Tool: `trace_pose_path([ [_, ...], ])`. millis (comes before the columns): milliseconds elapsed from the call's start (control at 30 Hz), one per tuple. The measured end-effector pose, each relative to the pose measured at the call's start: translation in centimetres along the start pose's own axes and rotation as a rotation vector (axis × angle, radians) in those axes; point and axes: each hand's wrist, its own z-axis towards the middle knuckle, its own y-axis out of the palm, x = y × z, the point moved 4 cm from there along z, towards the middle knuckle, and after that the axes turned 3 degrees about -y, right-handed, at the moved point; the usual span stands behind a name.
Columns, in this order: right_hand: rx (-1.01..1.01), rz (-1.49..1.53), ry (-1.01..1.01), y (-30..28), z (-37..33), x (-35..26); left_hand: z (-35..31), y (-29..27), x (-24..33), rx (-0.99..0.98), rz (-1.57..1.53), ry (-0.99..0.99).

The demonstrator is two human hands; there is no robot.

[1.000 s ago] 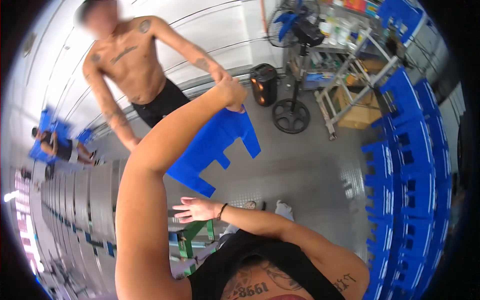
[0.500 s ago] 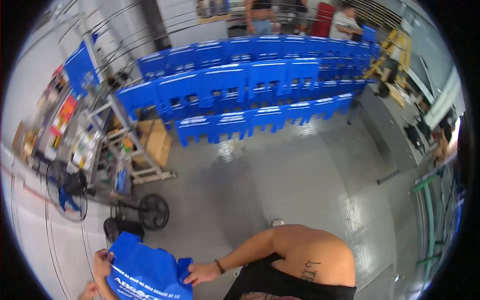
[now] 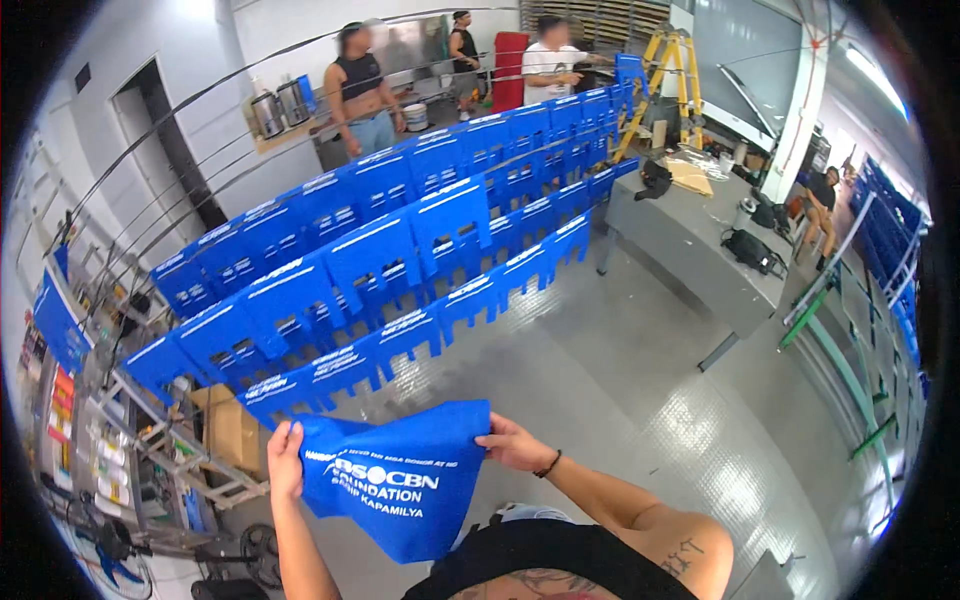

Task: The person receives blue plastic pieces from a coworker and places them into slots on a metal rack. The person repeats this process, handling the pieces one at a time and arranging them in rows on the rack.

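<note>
We've got both hands on the blue fabric bag (image 3: 400, 490), held up flat in front of the chest, white print facing us. Left hand (image 3: 284, 462) pinches the bag's upper left corner, grip clenched on the fabric edge. Right hand (image 3: 513, 443) pinches the upper right corner the same way, wristband visible just behind it. The bag hangs free below, its bottom corner drooping toward the black top; it's touching nothing else that we can see.

Beyond it: rows of blue bags (image 3: 400, 250) draped over wire lines (image 3: 200, 150), running back toward the grey table (image 3: 690, 240) and the yellow ladder (image 3: 670, 70). A metal rack (image 3: 170, 450) with a cardboard box (image 3: 225, 425) sits to our left, and a fan (image 3: 100, 540) is low left.

Risks as we judge them:
- Only fingertip pinches at two corners; thin slick fabric could slip out of either one and drop to the floor (image 3: 620, 400).
- The lower part is slack, so it may fold or crease unevenly.
- The rack sits close on the left; a wide swing could snag the bag there.
- People stand at the far end, well apart, no clash now.
</note>
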Motion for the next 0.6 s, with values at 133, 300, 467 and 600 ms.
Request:
trace_pose_path([
  [133,0.092,-0.34,-0.051,-8.0,-0.2,-8.9,9.7,13.0,2.5,-0.187,-0.008,0.092],
  [300,0.233,-0.186,-0.377,-14.6,1.8,-20.7,21.4,26.6,4.2,-0.383,-0.076,0.088],
  [467,0.249,-0.194,-0.562,-19.6,7.9,-33.8,33.2,36.5,6.9,-0.536,-0.168,0.177],
  [600,0.299,-0.206,-0.686,-22.5,13.2,-43.3,43.0,44.3,10.5,-0.525,-0.07,0.301],
])
